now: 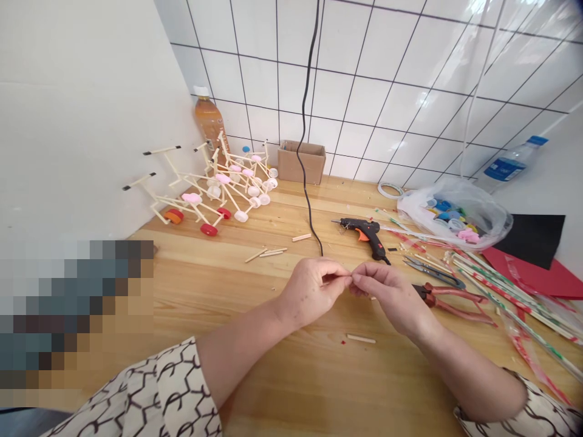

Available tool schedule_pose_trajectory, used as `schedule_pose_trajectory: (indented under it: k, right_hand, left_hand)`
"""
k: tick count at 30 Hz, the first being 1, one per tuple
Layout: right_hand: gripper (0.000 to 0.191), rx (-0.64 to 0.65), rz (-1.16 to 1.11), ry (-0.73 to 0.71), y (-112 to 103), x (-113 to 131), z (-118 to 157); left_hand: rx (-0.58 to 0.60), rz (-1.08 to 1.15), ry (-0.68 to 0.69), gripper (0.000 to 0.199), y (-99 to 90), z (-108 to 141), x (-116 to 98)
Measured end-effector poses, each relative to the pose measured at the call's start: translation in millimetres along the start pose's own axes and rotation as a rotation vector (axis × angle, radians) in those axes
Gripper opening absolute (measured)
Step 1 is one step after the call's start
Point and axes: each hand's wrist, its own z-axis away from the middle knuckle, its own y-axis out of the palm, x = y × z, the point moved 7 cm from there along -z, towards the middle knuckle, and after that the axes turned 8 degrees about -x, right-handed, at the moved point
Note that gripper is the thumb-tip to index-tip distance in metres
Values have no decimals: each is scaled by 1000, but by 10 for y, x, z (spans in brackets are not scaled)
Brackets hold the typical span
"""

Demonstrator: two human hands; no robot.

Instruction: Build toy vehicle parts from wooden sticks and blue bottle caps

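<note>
Counter [282, 382]: pale wood
Left grip [310, 292], right grip [392, 296]: pinched narrow; contents cannot tell
Stick [361, 338]: likely light, stiff, snappable; pinch mid-length

I see dark-jointed white tiles [255, 79] rising beyond the hands [307, 291], with glare [423, 97] shining off to their right, a plain pale wall [82, 109] to their left, and a wooden tabletop [282, 388] beneath.
</note>
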Motion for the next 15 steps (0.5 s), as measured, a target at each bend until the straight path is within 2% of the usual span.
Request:
schedule_pose_trajectory:
  k: [3,8,15]
  right_hand:
    - [21,1,81,-33,6,47,20]
    - [20,-9,59,-76,15,117,49]
    - [19,-33,36,-117,14,143,36]
  left_hand:
    - [9,96,-119,15,4,-5,65]
    - [-72,183,-253,13,-55,-9,127]
    - [-51,216,-334,13,-54,-20,145]
